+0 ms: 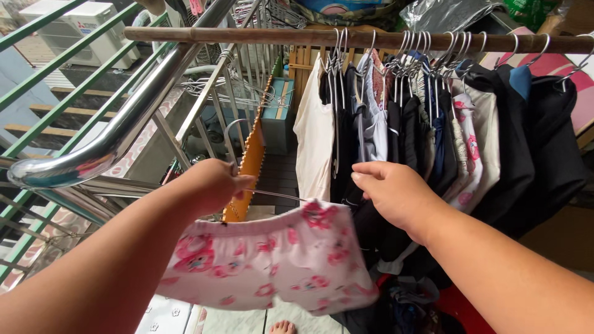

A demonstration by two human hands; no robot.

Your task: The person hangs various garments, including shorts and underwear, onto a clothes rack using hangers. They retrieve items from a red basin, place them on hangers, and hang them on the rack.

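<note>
My left hand (213, 184) is closed around a thin wire hanger (275, 195) that carries a pale pink garment (272, 260) with a darker pink flower print. The garment hangs below my left forearm. My right hand (393, 188) is raised with fingers loosely bent, its fingertips touching the dark clothes (402, 133) hanging in a row. Those clothes hang on metal hangers from a brown wooden pole (260, 36) across the top.
A shiny steel rail (117, 133) slopes along the left, with green railing bars (37, 80) and air-conditioner units beyond. An orange strip (250, 164) stands upright by the rail. A blue box (278, 114) sits behind. More clothes lie heaped at the bottom right (408, 306).
</note>
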